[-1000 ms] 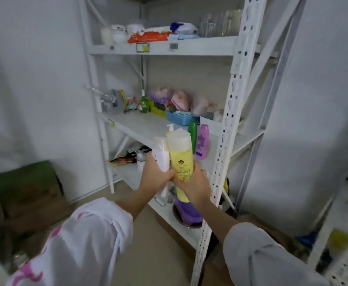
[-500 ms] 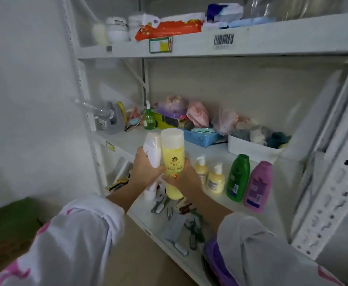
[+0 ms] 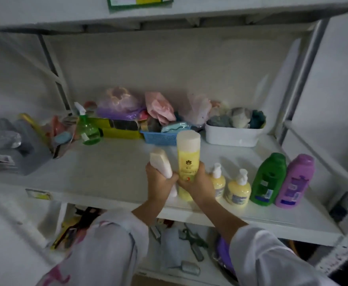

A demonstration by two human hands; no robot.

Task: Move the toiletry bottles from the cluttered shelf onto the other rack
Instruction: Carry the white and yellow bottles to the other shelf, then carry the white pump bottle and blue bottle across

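Compared with half a second ago, the view sits closer to the middle shelf [image 3: 107, 174], and both held bottles have dropped near its front edge. The left hand [image 3: 160, 182] grips a white bottle [image 3: 161, 165], tilted leftward. Just beside it, the right hand [image 3: 198, 182] wraps an upright yellow bottle [image 3: 187, 162]. Rightward stand two pump bottles [image 3: 238, 190], a green bottle [image 3: 269, 178] and a purple bottle [image 3: 295, 180].
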